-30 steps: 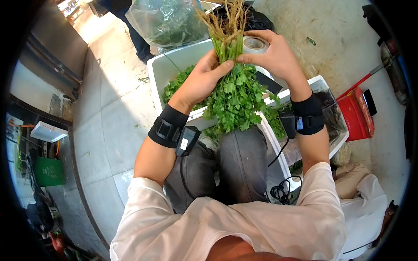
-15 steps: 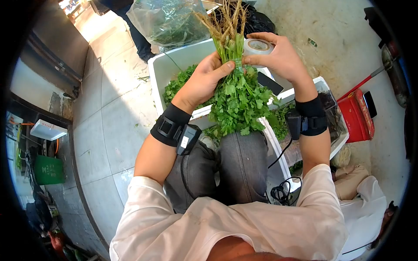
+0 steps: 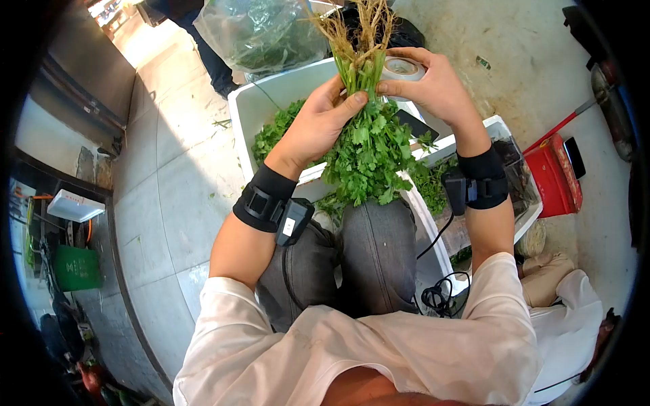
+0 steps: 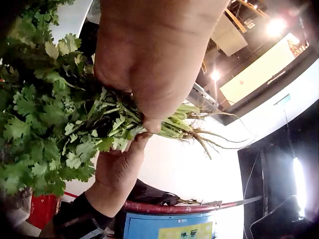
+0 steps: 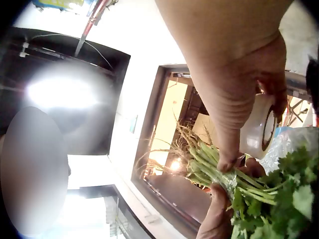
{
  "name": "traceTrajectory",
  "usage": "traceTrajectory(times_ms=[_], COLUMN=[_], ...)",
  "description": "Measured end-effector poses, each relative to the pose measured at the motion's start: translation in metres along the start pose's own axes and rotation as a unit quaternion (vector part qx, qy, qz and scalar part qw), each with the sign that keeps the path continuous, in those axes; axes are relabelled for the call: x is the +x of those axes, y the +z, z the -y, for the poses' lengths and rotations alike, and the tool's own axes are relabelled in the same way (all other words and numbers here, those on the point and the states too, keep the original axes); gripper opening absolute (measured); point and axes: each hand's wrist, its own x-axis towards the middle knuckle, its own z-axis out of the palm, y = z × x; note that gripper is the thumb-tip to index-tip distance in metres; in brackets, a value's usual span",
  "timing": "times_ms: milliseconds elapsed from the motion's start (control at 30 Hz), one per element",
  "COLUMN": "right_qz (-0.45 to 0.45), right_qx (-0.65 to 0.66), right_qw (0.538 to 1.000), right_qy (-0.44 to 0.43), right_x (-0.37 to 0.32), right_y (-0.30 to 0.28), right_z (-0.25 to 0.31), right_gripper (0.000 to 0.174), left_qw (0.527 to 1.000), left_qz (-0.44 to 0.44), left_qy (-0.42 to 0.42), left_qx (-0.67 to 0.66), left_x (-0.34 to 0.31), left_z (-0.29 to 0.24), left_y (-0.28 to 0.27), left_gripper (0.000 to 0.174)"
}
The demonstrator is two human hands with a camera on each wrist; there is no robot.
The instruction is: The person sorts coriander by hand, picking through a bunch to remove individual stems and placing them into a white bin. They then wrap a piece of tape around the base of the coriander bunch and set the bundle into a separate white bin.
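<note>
My left hand (image 3: 323, 118) grips a bunch of coriander (image 3: 369, 145) by its stems, roots (image 3: 359, 30) pointing up and away, leaves hanging toward my lap. My right hand (image 3: 426, 81) holds a roll of clear tape (image 3: 401, 69) against the stems, thumb pressing beside the left thumb. In the left wrist view the left hand (image 4: 149, 74) is wrapped round the stems of the coriander (image 4: 75, 124). In the right wrist view the tape roll (image 5: 259, 127) sits in the right hand (image 5: 234, 99) just above the stems (image 5: 219, 172).
A white tub (image 3: 271, 101) with more loose coriander stands in front of my knees, a second tub (image 3: 504, 128) to its right. A clear bag of greens (image 3: 261, 30) lies beyond. A red box (image 3: 558, 177) stands on the concrete floor at right. A black cable (image 3: 440, 298) lies by my right knee.
The bunch has turned slightly and lifted a little. The right hand with the tape roll has shifted a little round the stems; both hands keep their hold.
</note>
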Motion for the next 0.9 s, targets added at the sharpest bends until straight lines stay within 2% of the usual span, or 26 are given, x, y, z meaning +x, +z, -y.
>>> traceTrajectory(times_ms=[167,233,300,400,567,633,700,800,900], right_qz=[-0.024,-0.037,-0.09,-0.106,-0.074,-0.066,-0.022,-0.027,-0.032], right_qx=[-0.002,-0.016,-0.095,-0.091,-0.032,-0.021,0.003,0.059,0.031], right_qw=[1.0,0.999,0.991,0.99,0.997,0.997,1.0,0.998,0.999], right_qy=[0.011,0.004,-0.032,-0.02,-0.019,-0.027,0.005,0.014,0.016], right_x=[-0.003,-0.002,-0.003,-0.004,-0.008,-0.009,-0.01,-0.009,-0.009], right_y=[-0.001,0.002,0.006,0.011,0.011,0.008,0.006,0.007,0.004], right_z=[0.001,-0.003,-0.005,0.0,0.003,0.002,0.004,-0.006,-0.001], right_gripper=[0.08,0.081,0.081,0.079,0.076,0.075,0.073,0.071,0.07], left_qw=[0.999,0.998,0.996,0.993,0.992,0.995,0.996,0.999,0.999], left_qz=[-0.033,-0.06,-0.075,-0.079,-0.064,-0.062,-0.062,-0.033,-0.043], left_qy=[-0.01,0.011,0.015,0.017,-0.01,-0.01,-0.01,0.004,-0.003], left_qx=[-0.032,0.005,0.038,0.084,0.104,0.075,0.059,0.009,-0.011], left_x=[0.004,0.005,0.005,0.002,0.0,0.001,0.002,0.002,0.001], left_z=[0.004,0.004,0.005,0.003,0.001,0.003,0.004,0.005,0.004], left_y=[0.0,0.0,0.002,0.005,0.001,-0.002,-0.003,-0.003,-0.003], left_gripper=[0.052,0.054,0.053,0.049,0.041,0.039,0.039,0.038,0.038])
